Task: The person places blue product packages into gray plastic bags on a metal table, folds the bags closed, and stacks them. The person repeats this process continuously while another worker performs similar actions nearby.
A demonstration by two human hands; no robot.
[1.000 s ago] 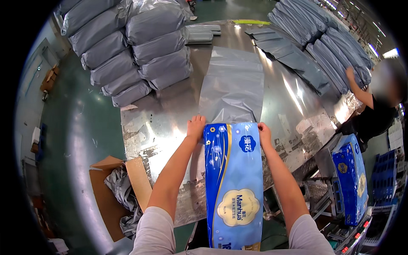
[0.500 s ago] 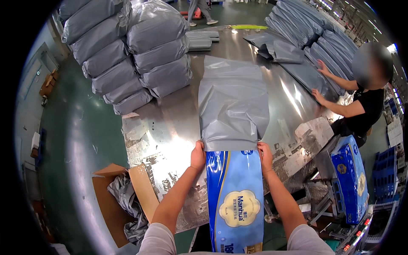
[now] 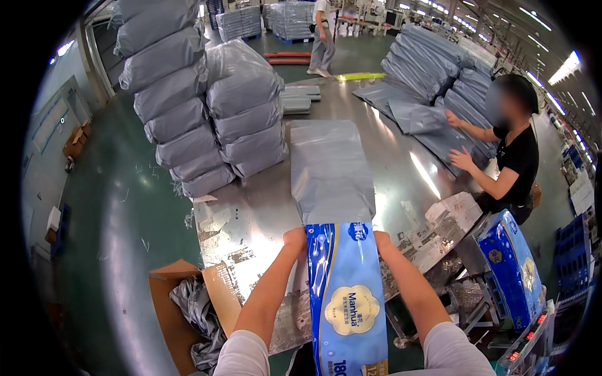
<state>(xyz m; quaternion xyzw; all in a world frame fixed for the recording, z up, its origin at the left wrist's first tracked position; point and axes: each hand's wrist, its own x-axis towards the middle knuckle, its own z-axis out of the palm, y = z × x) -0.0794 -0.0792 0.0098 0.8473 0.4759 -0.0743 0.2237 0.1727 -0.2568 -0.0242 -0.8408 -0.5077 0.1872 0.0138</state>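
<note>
On the table (image 3: 251, 200) before us, a bag (image 3: 329, 169) lies beyond our long package (image 3: 348, 269). To our left stand stacked parcels (image 3: 169, 69), with a box (image 3: 164, 307) nearer us; to our right sits a second package (image 3: 509, 266).

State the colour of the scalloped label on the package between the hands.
The label is cream, clearest in the head view.
</note>
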